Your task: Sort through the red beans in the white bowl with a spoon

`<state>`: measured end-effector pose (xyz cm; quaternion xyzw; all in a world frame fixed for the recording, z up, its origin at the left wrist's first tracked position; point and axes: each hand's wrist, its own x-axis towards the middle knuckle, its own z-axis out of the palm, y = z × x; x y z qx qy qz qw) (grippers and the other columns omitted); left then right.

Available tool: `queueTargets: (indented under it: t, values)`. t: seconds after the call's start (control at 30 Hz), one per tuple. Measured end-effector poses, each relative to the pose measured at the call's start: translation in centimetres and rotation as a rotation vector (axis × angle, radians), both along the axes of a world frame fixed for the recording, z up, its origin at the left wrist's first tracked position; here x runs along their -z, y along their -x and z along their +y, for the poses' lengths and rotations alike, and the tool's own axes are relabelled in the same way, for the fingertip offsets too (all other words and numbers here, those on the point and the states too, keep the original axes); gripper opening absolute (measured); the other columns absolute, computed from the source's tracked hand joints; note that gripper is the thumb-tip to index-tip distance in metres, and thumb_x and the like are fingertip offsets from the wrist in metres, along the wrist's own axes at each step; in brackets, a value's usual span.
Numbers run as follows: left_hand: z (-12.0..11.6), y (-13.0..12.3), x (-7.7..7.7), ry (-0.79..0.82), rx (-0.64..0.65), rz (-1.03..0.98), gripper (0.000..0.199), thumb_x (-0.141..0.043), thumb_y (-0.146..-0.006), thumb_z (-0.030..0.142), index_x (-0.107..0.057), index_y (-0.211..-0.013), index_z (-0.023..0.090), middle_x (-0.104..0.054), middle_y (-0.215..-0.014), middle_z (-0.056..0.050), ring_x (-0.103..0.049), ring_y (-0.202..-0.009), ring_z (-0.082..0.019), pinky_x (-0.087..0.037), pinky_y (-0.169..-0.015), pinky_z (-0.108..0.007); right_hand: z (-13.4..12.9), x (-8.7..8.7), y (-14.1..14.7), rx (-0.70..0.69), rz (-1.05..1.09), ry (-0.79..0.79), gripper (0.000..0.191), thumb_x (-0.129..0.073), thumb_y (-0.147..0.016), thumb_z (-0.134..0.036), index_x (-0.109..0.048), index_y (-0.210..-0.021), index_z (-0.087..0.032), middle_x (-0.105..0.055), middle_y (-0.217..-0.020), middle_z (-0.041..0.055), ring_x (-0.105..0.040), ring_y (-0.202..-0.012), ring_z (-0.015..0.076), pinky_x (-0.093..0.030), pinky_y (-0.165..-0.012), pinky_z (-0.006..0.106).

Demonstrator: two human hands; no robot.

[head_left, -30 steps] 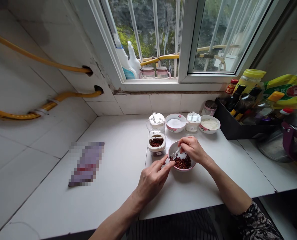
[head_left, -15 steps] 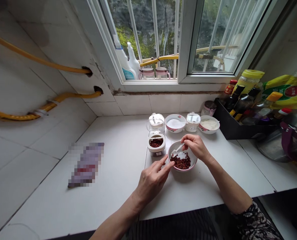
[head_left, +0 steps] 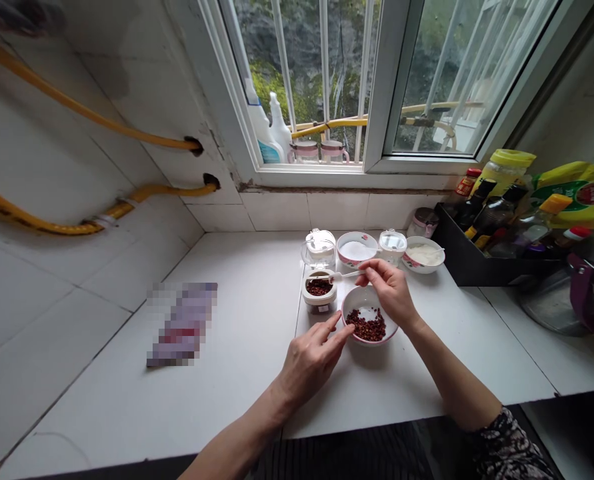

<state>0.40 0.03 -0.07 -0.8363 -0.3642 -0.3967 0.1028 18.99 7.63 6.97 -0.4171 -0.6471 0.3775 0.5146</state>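
On my feed, R hand (head_left: 389,290) has a firm pinch on the handle of a small white spoon (head_left: 347,275), thumb & fingers closed on it. Spoon's held roughly level, scoop end at the R side of the open jar (head_left: 320,300)'s mouth; can't tell if it touches the rim or what's in it. Jar stands upright on the white counter (head_left: 247,347), w/ reddish-brown grains inside.

L hand (head_left: 311,357) is palm down, fingertips on the near-L edge of the bowl (head_left: 354,300); can't tell from here if that's a real grip or just a light rest. Bowl sits upright just R of the jar, w/ more of the same grains (head_left: 369,328) heaped toward my side.

Behind, L to R: a white-lidded jar (head_left: 321,245), a flowered bowl w/ white powder (head_left: 357,251), a 2nd lidded jar (head_left: 393,247), another flowered bowl (head_left: 417,268).
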Motion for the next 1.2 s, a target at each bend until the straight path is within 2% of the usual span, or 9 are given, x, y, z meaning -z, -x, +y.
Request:
queueTargets:
  t: [0.17, 0.27, 0.37, 0.47, 0.7, 0.9, 1.0, 1.1, 1.2]
  values:
    - [0.0, -0.1, -0.1, 0.001, -0.007, 0.009, 0.027, -0.049, -0.097, 0.013, -0.067, -0.116, 0.019, -0.069, -0.119, -0.014, -0.070, -0.086, -0.018, -0.058, -0.068, -0.027, -1.1, -0.2, 1.4, -0.042, -0.412, -0.518, 0.018, -0.046, -0.095, -0.016, -0.063, -0.095, -0.021, -0.076, -0.079, 0.0019, -0.067, -0.073, 0.0169, -0.042, -0.096, 0.041]
    - [-0.1, -0.1, -0.2, 0.005, -0.005, 0.013, 0.028, -0.049, -0.097, 0.014, -0.067, -0.117, 0.019, -0.069, -0.119, -0.014, -0.070, -0.086, -0.018, -0.058, -0.068, -0.027, -1.3, -0.6, 0.4, 0.000, -0.453, -0.648, 0.018, -0.047, -0.094, -0.013, -0.063, -0.095, -0.021, -0.075, -0.077, 0.0006, -0.064, -0.069, 0.0162, -0.041, -0.096, 0.040]
    - [-0.1, 0.0, -0.1, 0.014, -0.001, 0.009, 0.028, -0.049, -0.097, 0.013, -0.067, -0.117, 0.019, -0.068, -0.121, -0.014, -0.070, -0.086, -0.018, -0.058, -0.068, -0.027, -1.0, -0.7, -1.6, 0.140, -0.427, -0.570, 0.016, -0.049, -0.091, -0.015, -0.062, -0.087, -0.022, -0.071, -0.066, -0.0013, -0.063, -0.068, 0.0184, -0.044, -0.090, 0.038]
    - [-0.1, 0.1, 0.0, 0.024, 0.005, 0.000, 0.027, -0.050, -0.097, 0.013, -0.067, -0.117, 0.019, -0.068, -0.121, -0.014, -0.070, -0.087, -0.018, -0.058, -0.068, -0.027, -0.4, -0.2, -3.2, 0.203, -0.567, -0.424, 0.018, -0.048, -0.084, -0.014, -0.061, -0.074, -0.023, -0.068, -0.060, -0.0001, -0.063, -0.074, 0.0216, -0.045, -0.083, 0.035]
    - [-0.1, 0.1, -0.2, 0.024, 0.011, 0.006, 0.028, -0.050, -0.097, 0.013, -0.067, -0.117, 0.019, -0.069, -0.120, -0.013, -0.070, -0.088, -0.018, -0.058, -0.069, -0.026, 0.1, 1.7, -2.6, 0.105, -0.767, -0.284, 0.020, -0.045, -0.083, -0.014, -0.062, -0.074, -0.021, -0.070, -0.066, 0.0009, -0.059, -0.060, 0.0160, -0.035, -0.099, 0.041]
    - [-0.1, 0.1, -0.3, 0.021, 0.013, 0.006, 0.027, -0.049, -0.097, 0.013, -0.066, -0.117, 0.019, -0.069, -0.120, -0.014, -0.071, -0.088, -0.018, -0.059, -0.068, -0.028, 0.2, 1.8, -2.3, 0.032, -0.566, -0.107, 0.021, -0.044, -0.081, -0.014, -0.061, -0.071, -0.023, -0.066, -0.053, -0.0033, -0.059, -0.058, 0.0161, -0.039, -0.095, 0.038]
    - [-0.1, 0.1, -0.3, 0.022, 0.013, 0.005, 0.026, -0.049, -0.098, 0.014, -0.066, -0.118, 0.019, -0.069, -0.120, -0.014, -0.071, -0.089, -0.018, -0.059, -0.068, -0.027, 0.3, 1.4, -2.6, 0.045, -0.432, -0.026, 0.019, -0.046, -0.079, -0.017, -0.061, -0.069, -0.022, -0.066, -0.052, -0.0022, -0.061, -0.057, 0.0166, -0.046, -0.081, 0.033]
    - [-0.1, 0.1, -0.2, 0.024, 0.005, 0.006, 0.027, -0.050, -0.097, 0.014, -0.066, -0.118, 0.019, -0.069, -0.119, -0.014, -0.070, -0.088, -0.018, -0.059, -0.068, -0.027, 0.3, 1.1, -2.8, 0.040, -0.314, 0.068, 0.016, -0.047, -0.076, -0.020, -0.061, -0.070, -0.021, -0.065, -0.052, -0.0015, -0.061, -0.054, 0.0164, -0.047, -0.064, 0.028]
    - [-0.1, 0.1, -0.1, 0.024, 0.006, 0.002, 0.028, -0.050, -0.097, 0.014, -0.066, -0.120, 0.020, -0.069, -0.119, -0.014, -0.070, -0.088, -0.018, -0.058, -0.069, -0.026, 0.3, 1.0, -2.7, 0.039, -0.243, 0.130, 0.015, -0.048, -0.074, -0.023, -0.062, -0.070, -0.020, -0.064, -0.052, -0.0013, -0.061, -0.053, 0.0159, -0.047, -0.060, 0.027]
